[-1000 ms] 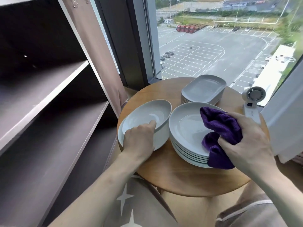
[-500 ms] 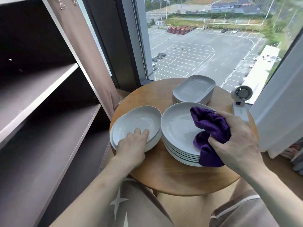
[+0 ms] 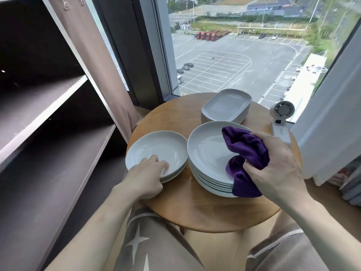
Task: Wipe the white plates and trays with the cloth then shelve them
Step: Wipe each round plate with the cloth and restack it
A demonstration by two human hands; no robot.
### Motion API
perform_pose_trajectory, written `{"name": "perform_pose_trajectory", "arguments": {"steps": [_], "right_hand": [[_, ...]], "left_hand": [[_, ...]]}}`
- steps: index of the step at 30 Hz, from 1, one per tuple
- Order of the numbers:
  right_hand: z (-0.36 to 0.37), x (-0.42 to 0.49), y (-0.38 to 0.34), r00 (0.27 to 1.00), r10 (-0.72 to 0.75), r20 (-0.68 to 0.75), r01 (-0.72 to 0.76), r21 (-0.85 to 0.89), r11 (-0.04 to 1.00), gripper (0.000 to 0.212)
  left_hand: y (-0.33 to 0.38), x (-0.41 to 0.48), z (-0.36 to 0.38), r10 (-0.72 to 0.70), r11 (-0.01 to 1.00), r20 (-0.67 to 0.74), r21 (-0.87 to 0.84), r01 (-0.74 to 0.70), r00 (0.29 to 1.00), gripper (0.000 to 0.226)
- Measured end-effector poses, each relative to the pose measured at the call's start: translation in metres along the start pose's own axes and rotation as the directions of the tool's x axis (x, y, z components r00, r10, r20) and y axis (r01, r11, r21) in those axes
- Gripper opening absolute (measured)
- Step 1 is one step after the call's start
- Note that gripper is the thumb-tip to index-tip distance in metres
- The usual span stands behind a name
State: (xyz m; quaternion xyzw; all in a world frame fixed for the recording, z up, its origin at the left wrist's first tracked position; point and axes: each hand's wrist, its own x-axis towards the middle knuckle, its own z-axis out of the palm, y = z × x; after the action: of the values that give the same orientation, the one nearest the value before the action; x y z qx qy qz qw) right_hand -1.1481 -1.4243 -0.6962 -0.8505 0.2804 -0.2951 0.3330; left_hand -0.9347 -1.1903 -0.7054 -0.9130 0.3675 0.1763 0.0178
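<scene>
On the round wooden table point(image 3: 195, 214) a short stack of white plates point(image 3: 154, 147) lies flat at the left. My left hand point(image 3: 146, 177) rests on its near rim, fingers curled over the edge. Beside it stands a taller stack of white plates point(image 3: 207, 153). My right hand point(image 3: 277, 167) grips a bunched purple cloth point(image 3: 246, 153) that presses on the top plate's right side and hangs over its near edge. A stack of white rectangular trays point(image 3: 226, 104) sits behind.
A dark shelving unit point(image 3: 48, 118) with bare shelves stands at the left, close to the table. A small white handheld fan point(image 3: 281, 122) lies at the table's right edge. Behind are a large window, a brown curtain point(image 3: 109, 75) and a white curtain point(image 3: 332, 114).
The left plate, tilted up on its edge a second ago, now lies flat on the left stack, with my left hand still on its rim. My right hand stays on the cloth.
</scene>
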Motion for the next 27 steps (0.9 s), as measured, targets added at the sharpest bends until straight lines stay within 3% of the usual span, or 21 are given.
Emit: {"name": "perform_pose_trajectory", "arguments": {"steps": [7,10,12,14,17,22,27], "right_hand": [[-0.002,0.003,-0.001,0.999,0.006,0.047,-0.002,-0.067,0.998,0.062],[-0.005,0.01,-0.005,0.99,0.018,0.138,0.005,-0.16,0.987,0.058],[-0.002,0.016,-0.012,0.975,0.038,0.22,0.025,-0.275,0.961,0.054],[0.004,0.022,-0.019,0.959,0.065,0.275,0.047,-0.381,0.923,0.052],[0.011,0.026,-0.025,0.944,0.081,0.319,0.075,-0.448,0.891,0.056],[0.007,0.033,-0.029,0.896,0.051,0.441,0.165,-0.439,0.883,0.046],[0.027,0.035,-0.048,0.845,-0.068,0.531,0.259,-0.296,0.919,0.047]], "left_hand": [[-0.001,-0.001,-0.002,-0.002,0.995,0.101,-0.094,0.012,0.995,0.068],[0.011,-0.003,-0.003,0.074,0.952,-0.139,-0.284,-0.111,0.988,0.074],[0.027,-0.005,-0.003,0.117,0.848,-0.32,-0.461,-0.262,0.94,0.077],[0.042,-0.007,0.002,0.176,0.767,-0.338,-0.542,-0.345,0.924,0.088],[0.056,-0.006,0.019,0.234,0.775,-0.257,-0.534,-0.34,0.938,0.103],[0.061,0.0,0.03,0.235,0.774,-0.317,-0.511,-0.374,0.919,0.111],[0.063,0.0,0.033,0.228,0.719,-0.358,-0.565,-0.404,0.906,0.116]]}}
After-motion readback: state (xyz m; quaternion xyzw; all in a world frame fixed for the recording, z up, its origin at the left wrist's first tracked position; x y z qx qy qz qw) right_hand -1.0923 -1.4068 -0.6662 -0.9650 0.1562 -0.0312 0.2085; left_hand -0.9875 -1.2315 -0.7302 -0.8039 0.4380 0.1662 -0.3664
